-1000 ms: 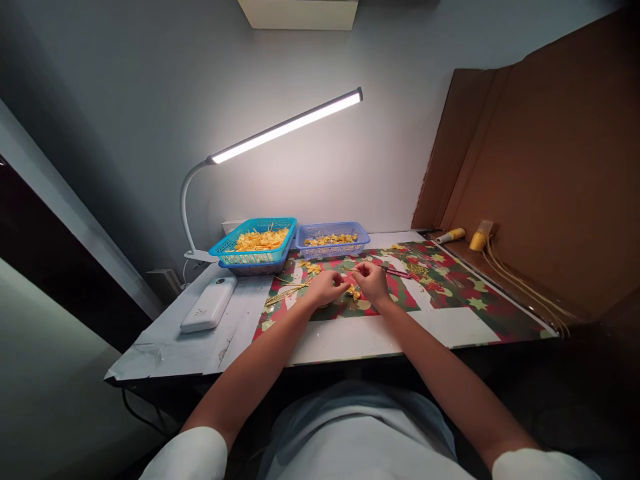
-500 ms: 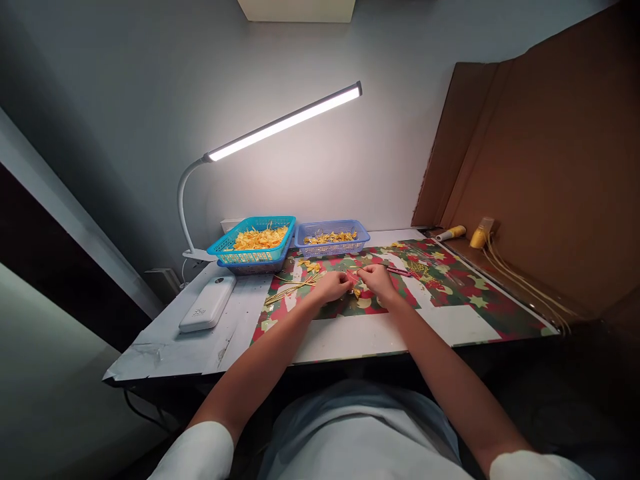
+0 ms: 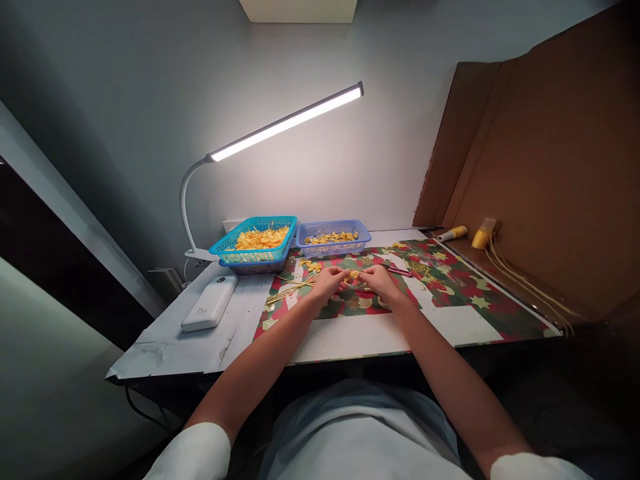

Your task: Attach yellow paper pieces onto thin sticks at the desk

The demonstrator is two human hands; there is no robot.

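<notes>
Between my two hands is a small yellow ribbon bow (image 3: 353, 274), held just above the patterned sheet. My left hand (image 3: 330, 283) is closed, thumb and fingers pinching the bow's left side. At the bow's right side my right hand (image 3: 379, 280) pinches too, its fingertips close to those of the left. Several thin gold ties (image 3: 291, 291) lie left of my left hand. Behind that hand is a little group of yellow bows (image 3: 310, 266). A pink-handled tool (image 3: 400, 271) rests just beyond my right hand; its kind is unclear.
A turquoise basket (image 3: 229, 255) of yellow pieces sits on another basket at the back left. Beside it is a blue basket (image 3: 334, 249) of gold pieces. A white power bank (image 3: 209, 303), a lit lamp (image 3: 285, 123) and a cardboard panel (image 3: 540, 167) flank the work area.
My hands have come slightly closer together and lifted a little. The yellow bow, earlier low near the sheet by my right hand, is now stretched between both hands' fingertips.
</notes>
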